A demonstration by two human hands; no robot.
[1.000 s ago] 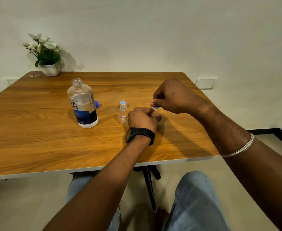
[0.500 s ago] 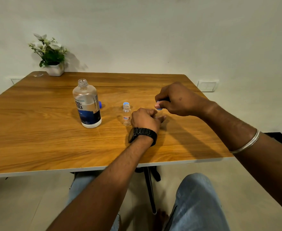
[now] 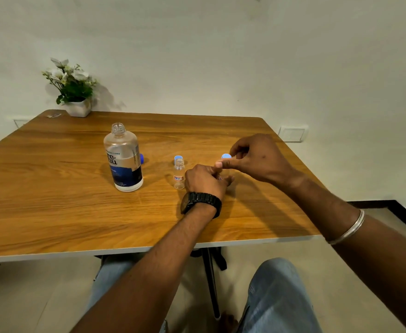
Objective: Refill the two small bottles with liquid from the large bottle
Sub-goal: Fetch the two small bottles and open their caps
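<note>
The large clear bottle [image 3: 124, 159] with a dark blue label stands uncapped on the wooden table [image 3: 53, 200]; its blue cap [image 3: 141, 158] lies just behind it. One small clear bottle [image 3: 179, 174] stands open to its right, with a small blue cap [image 3: 178, 158] behind it. My left hand [image 3: 205, 180] grips the second small bottle [image 3: 220, 176], which is mostly hidden by the fingers. My right hand [image 3: 257, 159] pinches a small blue cap [image 3: 226, 156] just above that bottle.
A white pot of white flowers [image 3: 73, 92] sits at the table's far left corner. The table's near edge runs above my knees. A wall socket [image 3: 292, 133] is on the wall behind the right side.
My right hand has lifted the small blue cap off the bottle held by my left hand; the cap now shows between thumb and fingers. The bottles on the table have not moved.
</note>
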